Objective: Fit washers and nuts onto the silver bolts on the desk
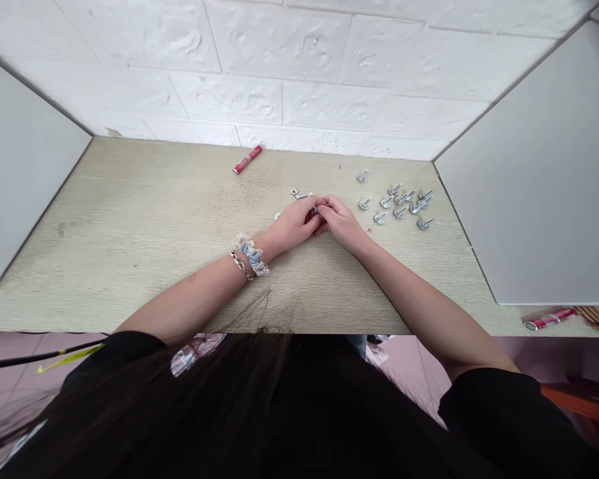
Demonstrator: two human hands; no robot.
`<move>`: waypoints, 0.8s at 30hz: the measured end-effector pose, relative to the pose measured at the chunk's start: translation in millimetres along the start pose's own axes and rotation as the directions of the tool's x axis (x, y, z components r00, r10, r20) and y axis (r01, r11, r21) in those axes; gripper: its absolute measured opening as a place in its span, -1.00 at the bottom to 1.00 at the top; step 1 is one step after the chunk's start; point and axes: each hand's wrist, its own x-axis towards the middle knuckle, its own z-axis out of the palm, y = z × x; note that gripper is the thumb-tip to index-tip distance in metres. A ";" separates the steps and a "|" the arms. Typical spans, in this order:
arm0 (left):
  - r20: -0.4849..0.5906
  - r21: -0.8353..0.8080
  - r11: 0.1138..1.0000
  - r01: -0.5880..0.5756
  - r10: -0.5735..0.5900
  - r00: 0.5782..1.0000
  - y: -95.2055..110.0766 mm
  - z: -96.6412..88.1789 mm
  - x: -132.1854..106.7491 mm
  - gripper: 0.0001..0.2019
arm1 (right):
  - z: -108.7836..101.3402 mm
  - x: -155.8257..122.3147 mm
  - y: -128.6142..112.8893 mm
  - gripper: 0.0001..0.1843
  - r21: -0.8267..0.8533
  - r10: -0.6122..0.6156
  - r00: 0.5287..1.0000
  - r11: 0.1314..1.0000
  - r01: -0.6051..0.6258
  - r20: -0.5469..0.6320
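Note:
My left hand (293,226) and my right hand (340,223) meet at the middle of the wooden table (144,219), fingers curled together round a small metal part (314,210) that is mostly hidden. A loose bolt and nut (299,195) lie just beyond my fingertips. Several silver bolts (402,199) stand scattered to the right of my right hand. A bracelet and a scrunchie (250,256) sit on my left wrist.
A red tube (247,159) lies at the back near the white brick wall. Grey side panels (544,186) close in the table left and right. Another red tube (549,319) lies at the front right corner.

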 end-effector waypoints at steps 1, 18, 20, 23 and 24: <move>0.001 0.001 1.000 0.001 -0.001 1.000 -0.2 0.1 0.2 -0.75 | 0.0 0.1 0.2 -0.95 0.001 -0.001 1.000 1.000 0.001 0.001; -0.016 -0.010 1.000 -0.012 0.012 1.000 -0.6 0.8 0.7 -0.77 | -0.6 1.0 3.3 -0.95 0.016 -0.036 0.999 0.999 0.035 0.019; -0.015 -0.013 1.000 -0.014 0.014 1.000 -1.0 0.8 0.8 -0.78 | -0.7 0.8 3.7 -0.94 0.014 -0.038 0.999 0.999 0.038 0.019; -0.012 -0.011 1.000 -0.010 0.010 1.000 -0.6 0.6 0.6 -0.79 | -0.9 0.3 4.0 -0.94 0.014 -0.038 0.999 0.999 0.038 0.020; -0.011 -0.011 1.000 -0.007 0.007 1.000 -0.3 0.4 0.4 -0.79 | -0.9 0.2 3.9 -0.94 0.013 -0.038 0.999 0.999 0.038 0.019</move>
